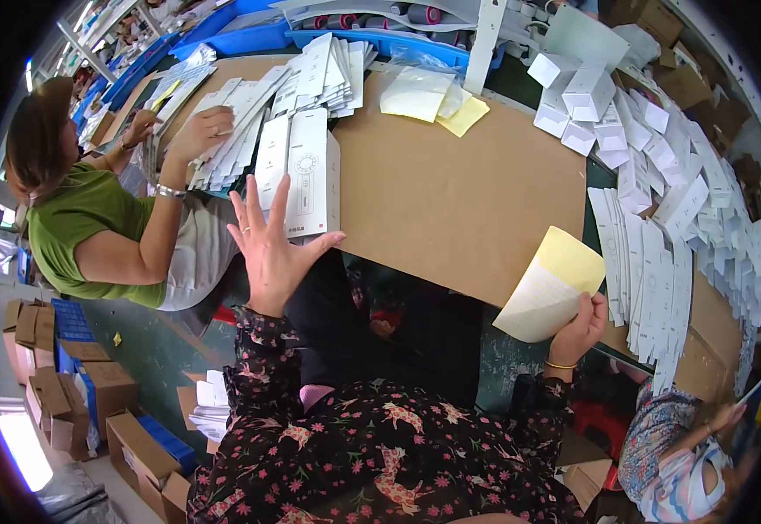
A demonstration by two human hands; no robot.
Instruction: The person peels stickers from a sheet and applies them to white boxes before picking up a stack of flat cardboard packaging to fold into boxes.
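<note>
Two bare hands of ours are over the near edge of the brown counter (459, 192), well apart. Our left hand (262, 249) is spread wide, fingers fanned and thumb stretched out to the right, with nothing in its grasp. It is at the near end of two white cartons (311, 170) that lie side by side with printed faces up; we cannot tell whether the fingertips touch them. Our right hand (580, 325) is closed in a pinch, thumb and fingers gripping the lower right edge of a yellow-and-white sheet (555, 275). The sheet is held tilted over the counter's near right edge, its upper part yellow and its lower part whitish.

Beyond the two cartons we see a fanned stack of flat white cartons (332, 74). Farther back on the counter, right of that stack, lie loose pale papers (415, 94) and a yellow slip (464, 115). On our right, a row of flat cartons (647, 271) leans closely together, and beyond it formed white boxes (588, 92) are heaped up.

To our left a co-worker in a green top (92, 231) has a hand on more flat cartons. At our lower right, another person in a patterned top (656, 437) holds a thin pale piece. Blue trays (232, 31) line the far side, and opened cardboard boxes (62, 406) stand on the floor to our left.
</note>
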